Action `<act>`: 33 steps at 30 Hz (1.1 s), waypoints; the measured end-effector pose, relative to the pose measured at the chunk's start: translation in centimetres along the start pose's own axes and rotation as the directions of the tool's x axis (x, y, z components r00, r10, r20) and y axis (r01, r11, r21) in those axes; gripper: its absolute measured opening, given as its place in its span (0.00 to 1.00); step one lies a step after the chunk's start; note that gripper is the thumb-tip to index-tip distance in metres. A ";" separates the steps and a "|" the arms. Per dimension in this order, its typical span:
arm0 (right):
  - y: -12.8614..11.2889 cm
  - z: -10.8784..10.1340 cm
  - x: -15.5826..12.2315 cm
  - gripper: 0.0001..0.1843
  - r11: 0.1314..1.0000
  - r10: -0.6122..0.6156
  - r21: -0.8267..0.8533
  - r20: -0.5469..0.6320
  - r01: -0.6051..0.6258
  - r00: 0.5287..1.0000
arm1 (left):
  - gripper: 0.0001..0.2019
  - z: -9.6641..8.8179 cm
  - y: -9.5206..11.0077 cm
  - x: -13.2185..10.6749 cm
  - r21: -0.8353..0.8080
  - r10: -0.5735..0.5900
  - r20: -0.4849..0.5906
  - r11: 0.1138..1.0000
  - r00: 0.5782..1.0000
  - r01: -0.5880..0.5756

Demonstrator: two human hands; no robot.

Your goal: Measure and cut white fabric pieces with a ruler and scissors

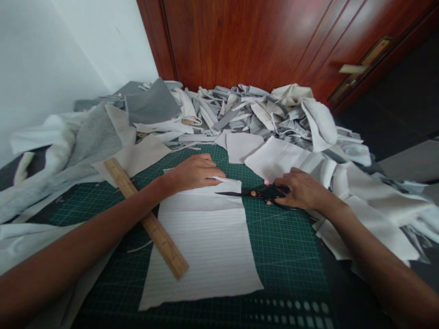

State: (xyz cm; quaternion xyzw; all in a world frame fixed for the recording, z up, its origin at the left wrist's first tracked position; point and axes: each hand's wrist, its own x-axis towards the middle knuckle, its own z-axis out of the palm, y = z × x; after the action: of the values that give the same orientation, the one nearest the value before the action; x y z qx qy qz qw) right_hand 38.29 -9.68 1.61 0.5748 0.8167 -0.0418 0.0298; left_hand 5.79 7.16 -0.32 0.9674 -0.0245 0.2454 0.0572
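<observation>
The white ribbed fabric rectangle [206, 246] lies flat on the green gridded cutting mat [284, 246]. The left hand [194, 172] curls its fingers over the top edge and grasps it. The right hand [302, 189] clenches the black scissors [254, 193], blades pointing along that edge. Keeping the cloth taut should give a straighter cut.

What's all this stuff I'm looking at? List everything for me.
white fabric sheet: one, white, ribbed, flat on the mat's middle
scissors: one pair, black, at the sheet's top right edge
wooden ruler: one, tan, slanted across the sheet's left edge
cutting mat: one, green, gridded, under it all
fabric scraps: heap, grey and cream, behind the mat
door: one, reddish-brown, at the back
door handle: one, brass, upper right
wall: white, left
left hand: fingers curled on the sheet's top edge
right hand: holding the scissors
</observation>
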 end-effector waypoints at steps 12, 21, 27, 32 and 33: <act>0.0 0.1 0.0 0.26 1.000 -0.019 0.009 -0.010 0.019 1.000 | 0.18 -0.1 0.0 0.0 0.026 -0.008 0.016 1.000 1.000 0.007; -0.3 -0.4 0.1 0.23 0.999 0.011 0.044 0.005 -0.011 1.000 | 0.18 0.0 -0.1 0.0 0.052 -0.015 0.035 0.999 0.999 0.013; 0.0 0.0 0.1 0.24 0.999 -0.012 0.040 -0.015 0.013 1.000 | 0.18 0.0 -0.1 -0.1 0.081 0.053 -0.018 0.995 0.998 -0.051; 0.1 0.1 0.1 0.25 0.998 -0.024 0.059 -0.025 0.025 0.999 | 0.19 0.1 -0.1 -0.1 0.055 0.038 -0.017 0.998 0.999 -0.037; 0.2 0.1 0.1 0.25 0.998 -0.023 0.059 -0.020 0.025 1.000 | 0.19 0.1 -0.1 -0.1 0.049 0.028 -0.008 0.998 1.000 -0.028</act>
State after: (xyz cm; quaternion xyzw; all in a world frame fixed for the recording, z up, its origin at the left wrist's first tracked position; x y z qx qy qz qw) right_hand 38.42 -9.51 1.47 0.5659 0.8222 -0.0608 0.0041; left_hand 5.73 7.25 -0.49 0.9670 -0.0318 0.2509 0.0300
